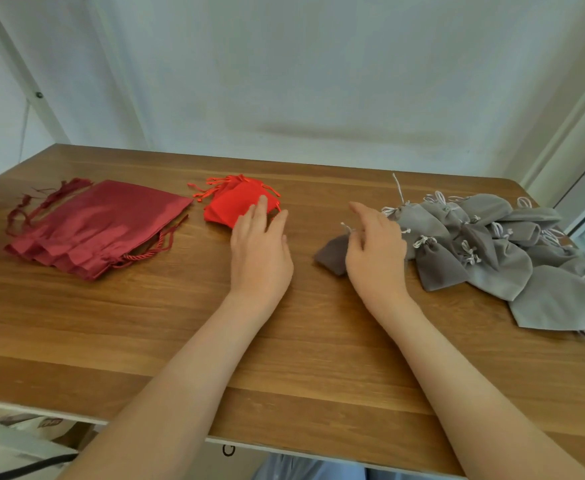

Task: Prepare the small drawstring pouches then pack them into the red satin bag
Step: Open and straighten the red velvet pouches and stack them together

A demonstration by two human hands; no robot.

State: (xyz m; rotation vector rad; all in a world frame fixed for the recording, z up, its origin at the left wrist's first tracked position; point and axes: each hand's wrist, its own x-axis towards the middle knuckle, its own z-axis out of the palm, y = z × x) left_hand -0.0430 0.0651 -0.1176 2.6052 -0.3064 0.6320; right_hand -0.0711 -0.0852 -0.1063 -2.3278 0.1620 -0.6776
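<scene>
**Mia:** Where is the little pouch?

**Ben:** One grey pouch (332, 255) is on the table (284, 358), right under the right hand (375, 254). The big grey pile (498, 247) is just beside that hand, on its right.

**Mia:** Is the hand holding it?

**Ben:** I think so. The fingers bend down over the top end, where the white string (347, 227) sticks out. It looks like a pinch, but the hand hides part of it.

**Mia:** Which way does the pouch point?

**Ben:** Its string end points away, toward the wall. Its round bottom pokes out to the left, toward the other hand.

**Mia:** What about the left hand (259, 252)?

**Ben:** Its fingers are straight and flat. The tips rest on the small red pouches (230, 206). It grips nothing.

**Mia:** And the big bag?

**Ben:** The red satin bags (100, 223) lie in a flat stack far to the left, past the red pouches. Their ruffled edge faces the person.

**Mia:** So which hand is closer to them?

**Ben:** The left hand. I think the grey pouch must go left across the table, and the left hand can open the bag.
</scene>
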